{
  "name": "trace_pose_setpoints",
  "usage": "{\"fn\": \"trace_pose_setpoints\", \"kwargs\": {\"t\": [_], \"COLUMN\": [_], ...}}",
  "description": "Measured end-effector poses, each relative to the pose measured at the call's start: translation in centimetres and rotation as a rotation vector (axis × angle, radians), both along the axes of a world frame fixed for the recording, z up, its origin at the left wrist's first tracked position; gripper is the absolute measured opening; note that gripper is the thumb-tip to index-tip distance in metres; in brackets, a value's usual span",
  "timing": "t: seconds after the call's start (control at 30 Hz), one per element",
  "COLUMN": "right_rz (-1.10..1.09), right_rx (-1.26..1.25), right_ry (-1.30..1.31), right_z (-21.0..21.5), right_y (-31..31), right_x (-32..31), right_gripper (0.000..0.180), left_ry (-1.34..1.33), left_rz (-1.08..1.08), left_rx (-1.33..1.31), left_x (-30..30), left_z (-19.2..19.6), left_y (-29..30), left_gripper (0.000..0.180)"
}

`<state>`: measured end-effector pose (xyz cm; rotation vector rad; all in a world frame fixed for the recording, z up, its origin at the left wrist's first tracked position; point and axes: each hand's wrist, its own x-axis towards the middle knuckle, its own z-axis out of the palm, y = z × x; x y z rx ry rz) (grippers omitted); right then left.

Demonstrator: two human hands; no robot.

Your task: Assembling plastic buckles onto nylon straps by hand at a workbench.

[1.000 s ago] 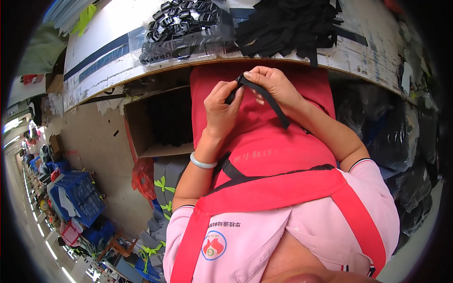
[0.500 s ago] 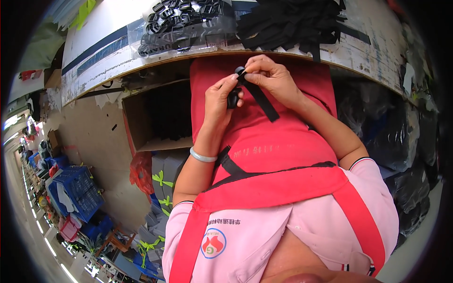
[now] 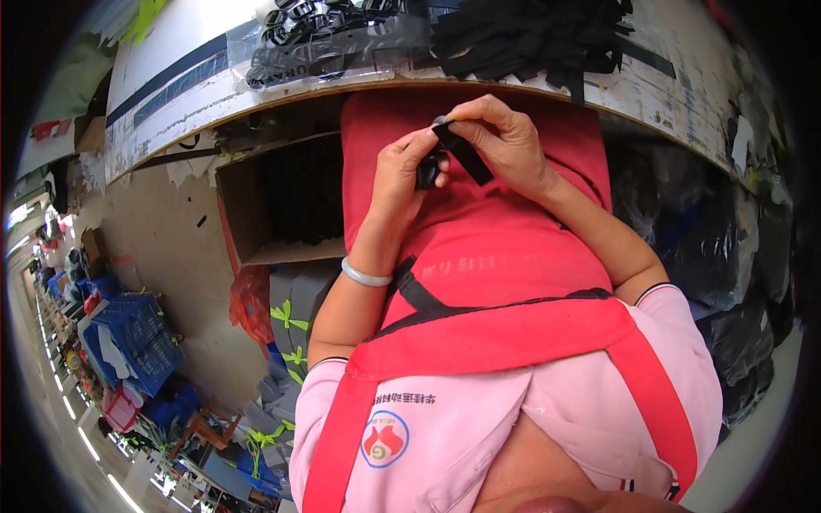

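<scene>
1. I see both hands raised over the red apron, just below the worktop edge.
2. My left hand pinches a small black buckle.
3. My right hand grips a black strap, its end meeting the buckle.
4. Piles of black buckles and straps lie on the worktop.

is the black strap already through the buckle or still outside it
Cannot tell. The right hand pinches the black strap against the buckle in the left hand; fingers hide the joint.
</scene>
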<state>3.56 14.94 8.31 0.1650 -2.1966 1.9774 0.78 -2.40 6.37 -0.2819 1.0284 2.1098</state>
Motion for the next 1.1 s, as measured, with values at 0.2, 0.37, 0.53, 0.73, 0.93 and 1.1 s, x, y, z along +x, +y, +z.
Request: {"fn": "trace_pose_setpoints", "kwargs": {"t": [0.2,0.37,0.53,0.73,0.93,1.1], "right_rz": [0.026,0.050,0.012,0.107,0.275,0.150], "right_rx": [-0.153,-0.124,-0.178,-0.314,-0.244,-0.233], "right_ry": [-0.126,-0.537,-0.525,-0.528,-0.635,-0.478], "right_z": [4.3,2.7,2.4,2.2,2.7,1.9], "right_y": [0.1,0.7,0.3,1.4,2.7,2.3], "right_x": [0.6,0.6,0.7,0.1,0.2,0.3], "right_gripper": [0.010,0.012,0.014,0.025,0.020,0.014], "left_ry": [0.250,0.364,0.696,0.876,1.051,1.090], "left_rz": [0.132,0.172,0.212,0.186,0.082,0.066], "left_rx": [-0.226,-0.377,-0.478,-0.410,-0.419,-0.400], "left_x": [-0.1,0.1,1.1,0.9,1.6,1.8], "left_z": [0.7,1.4,1.0,1.5,1.8,1.9], "left_y": [0.1,0.6,1.0,0.2,-0.9,-1.1], "left_gripper": [0.028,0.024,0.015,0.014,0.015,0.014]}}
